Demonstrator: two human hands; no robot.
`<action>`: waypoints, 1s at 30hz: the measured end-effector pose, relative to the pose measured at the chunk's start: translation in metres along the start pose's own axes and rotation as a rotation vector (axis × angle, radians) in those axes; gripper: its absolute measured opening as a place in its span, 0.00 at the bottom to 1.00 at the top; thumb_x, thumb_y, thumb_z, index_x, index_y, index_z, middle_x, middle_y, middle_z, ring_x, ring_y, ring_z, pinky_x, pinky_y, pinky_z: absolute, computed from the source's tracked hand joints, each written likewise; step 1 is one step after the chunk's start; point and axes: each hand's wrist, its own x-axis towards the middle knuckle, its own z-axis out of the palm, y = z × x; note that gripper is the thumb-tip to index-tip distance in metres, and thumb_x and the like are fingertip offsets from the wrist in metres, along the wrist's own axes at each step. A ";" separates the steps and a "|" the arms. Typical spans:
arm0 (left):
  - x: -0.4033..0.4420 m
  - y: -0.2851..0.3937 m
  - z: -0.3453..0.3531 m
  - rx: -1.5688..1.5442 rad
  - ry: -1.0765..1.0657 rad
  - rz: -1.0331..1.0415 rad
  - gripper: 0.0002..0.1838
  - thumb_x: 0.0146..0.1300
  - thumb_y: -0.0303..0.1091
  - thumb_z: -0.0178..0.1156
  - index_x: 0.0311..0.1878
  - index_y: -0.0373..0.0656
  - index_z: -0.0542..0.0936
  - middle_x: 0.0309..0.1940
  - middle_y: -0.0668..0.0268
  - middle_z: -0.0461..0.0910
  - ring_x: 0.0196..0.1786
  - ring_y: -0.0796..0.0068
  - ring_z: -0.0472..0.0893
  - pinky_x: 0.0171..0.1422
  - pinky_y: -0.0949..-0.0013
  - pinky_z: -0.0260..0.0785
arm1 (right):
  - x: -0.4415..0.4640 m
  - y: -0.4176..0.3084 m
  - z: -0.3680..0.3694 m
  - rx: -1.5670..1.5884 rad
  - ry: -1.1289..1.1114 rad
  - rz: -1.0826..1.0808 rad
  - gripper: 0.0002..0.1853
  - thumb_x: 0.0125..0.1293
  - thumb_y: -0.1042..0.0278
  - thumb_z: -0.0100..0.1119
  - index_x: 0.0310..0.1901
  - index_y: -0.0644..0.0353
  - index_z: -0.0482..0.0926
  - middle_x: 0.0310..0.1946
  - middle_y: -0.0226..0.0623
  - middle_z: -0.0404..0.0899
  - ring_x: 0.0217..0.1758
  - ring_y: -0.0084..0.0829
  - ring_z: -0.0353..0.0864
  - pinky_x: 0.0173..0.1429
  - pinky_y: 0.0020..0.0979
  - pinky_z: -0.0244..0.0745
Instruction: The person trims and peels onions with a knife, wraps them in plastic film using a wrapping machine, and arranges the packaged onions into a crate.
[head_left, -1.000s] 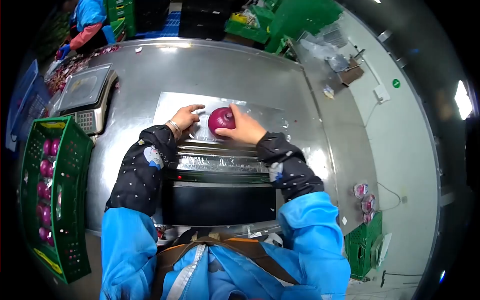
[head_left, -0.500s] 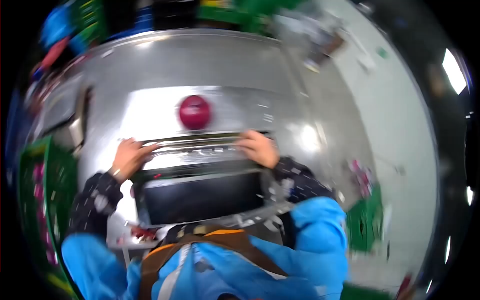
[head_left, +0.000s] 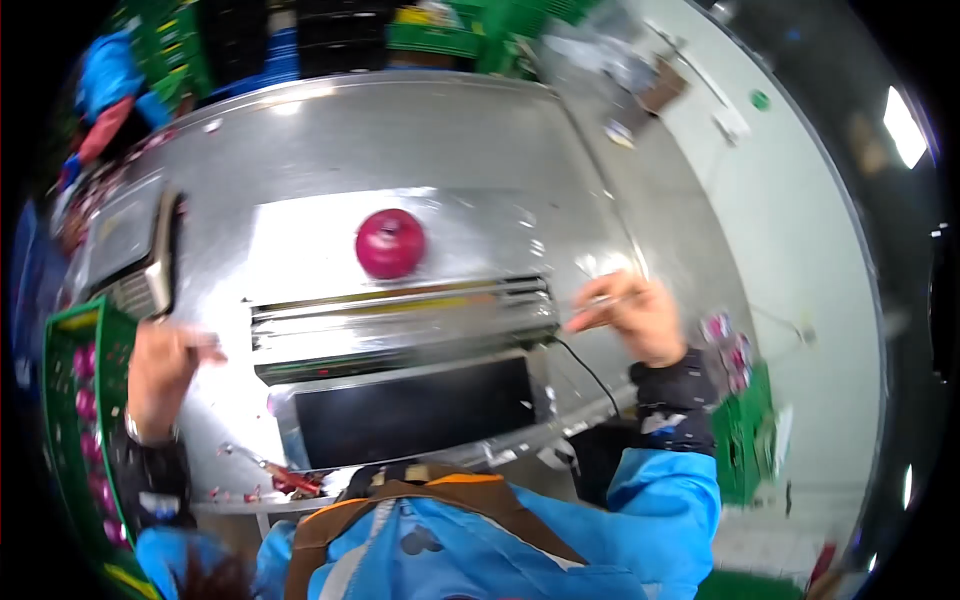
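Note:
A glossy red onion (head_left: 390, 243) lies on a sheet of clear film (head_left: 300, 235) spread over the metal table. In front of it stands a film wrapping machine (head_left: 400, 335) with a metal roller section and a dark flat plate (head_left: 415, 408) on the near side. My left hand (head_left: 163, 375), smeared by motion, is over the table's left side by the green crate, its fingers apart and holding nothing visible. Off the machine's right end, my right hand (head_left: 632, 315) is raised with fingers loosely stretched leftward and nothing visible in them.
The green crate (head_left: 75, 320) at left holds several red onions. Behind it sits a scale (head_left: 130, 245). A red-handled tool (head_left: 290, 480) lies at the table's near edge. A black cable (head_left: 590, 370) leaves the machine's right side. Another person's arm (head_left: 108, 125) is at the far left.
Both hands have left the machine's film edge and moved apart, the left toward the crate, the right outward. The onion remains on the film.

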 end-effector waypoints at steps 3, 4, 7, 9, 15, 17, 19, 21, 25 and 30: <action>0.108 0.017 -0.007 -0.504 -0.009 0.171 0.21 0.69 0.40 0.48 0.56 0.32 0.72 0.54 0.56 0.75 0.61 0.65 0.72 0.71 0.63 0.56 | 0.095 -0.022 -0.005 0.167 0.162 -0.350 0.15 0.66 0.61 0.56 0.47 0.62 0.70 0.41 0.47 0.78 0.47 0.41 0.80 0.52 0.37 0.76; 0.156 0.005 -0.004 -0.464 0.055 0.191 0.20 0.70 0.39 0.47 0.56 0.33 0.73 0.57 0.56 0.74 0.63 0.65 0.70 0.73 0.64 0.55 | 0.136 -0.022 0.004 0.213 0.340 -0.417 0.17 0.66 0.59 0.56 0.49 0.62 0.70 0.41 0.46 0.79 0.44 0.38 0.81 0.50 0.34 0.76; 0.237 -0.112 0.017 -0.210 0.187 0.040 0.25 0.73 0.46 0.41 0.59 0.36 0.72 0.59 0.58 0.73 0.63 0.66 0.70 0.72 0.64 0.53 | 0.234 0.076 -0.048 -0.731 0.404 -0.356 0.22 0.66 0.60 0.54 0.57 0.64 0.68 0.52 0.45 0.76 0.57 0.38 0.74 0.62 0.31 0.66; 0.239 -0.186 0.021 0.561 -0.071 0.086 0.24 0.72 0.46 0.39 0.61 0.40 0.72 0.60 0.59 0.72 0.64 0.66 0.69 0.72 0.66 0.51 | 0.241 0.156 -0.065 -0.947 0.039 -0.098 0.20 0.65 0.57 0.53 0.52 0.62 0.74 0.58 0.49 0.70 0.66 0.43 0.64 0.68 0.35 0.58; 0.187 -0.159 0.047 0.540 -0.144 -0.093 0.25 0.69 0.52 0.44 0.44 0.36 0.77 0.47 0.54 0.78 0.54 0.58 0.75 0.60 0.63 0.63 | 0.209 0.168 -0.022 -0.992 -0.077 -0.039 0.25 0.68 0.43 0.46 0.35 0.63 0.74 0.35 0.41 0.75 0.38 0.39 0.75 0.42 0.41 0.67; 0.187 -0.167 0.046 0.428 -0.135 -0.275 0.28 0.69 0.56 0.42 0.44 0.37 0.76 0.45 0.53 0.78 0.49 0.60 0.77 0.56 0.65 0.65 | 0.209 0.176 -0.023 -0.678 -0.004 0.265 0.29 0.67 0.37 0.43 0.35 0.61 0.74 0.34 0.38 0.75 0.35 0.32 0.74 0.39 0.39 0.67; 0.189 -0.171 0.042 0.391 -0.137 -0.436 0.35 0.67 0.64 0.41 0.46 0.35 0.73 0.40 0.57 0.78 0.38 0.74 0.79 0.45 0.72 0.68 | 0.211 0.178 -0.016 -0.432 0.074 0.348 0.35 0.64 0.28 0.37 0.43 0.57 0.74 0.32 0.33 0.74 0.29 0.21 0.71 0.32 0.32 0.65; 0.187 -0.164 0.047 0.321 -0.081 -0.659 0.44 0.61 0.71 0.37 0.45 0.30 0.73 0.35 0.51 0.78 0.36 0.71 0.80 0.38 0.68 0.70 | 0.206 0.162 -0.010 -0.219 0.090 0.571 0.35 0.65 0.28 0.37 0.49 0.57 0.72 0.31 0.33 0.75 0.28 0.23 0.73 0.30 0.28 0.66; 0.189 -0.133 0.047 0.192 -0.209 -0.883 0.55 0.56 0.78 0.33 0.54 0.23 0.68 0.28 0.43 0.79 0.27 0.61 0.83 0.24 0.66 0.72 | 0.185 0.121 0.027 -0.152 0.253 0.641 0.37 0.66 0.30 0.38 0.62 0.57 0.63 0.36 0.37 0.78 0.30 0.25 0.78 0.29 0.24 0.70; 0.105 -0.101 0.079 -0.100 -0.366 -0.991 0.48 0.63 0.72 0.30 0.47 0.27 0.73 0.27 0.48 0.81 0.23 0.67 0.83 0.14 0.76 0.64 | 0.111 0.102 0.045 -0.052 -0.088 0.826 0.40 0.67 0.32 0.35 0.66 0.62 0.56 0.45 0.43 0.78 0.35 0.22 0.79 0.36 0.23 0.76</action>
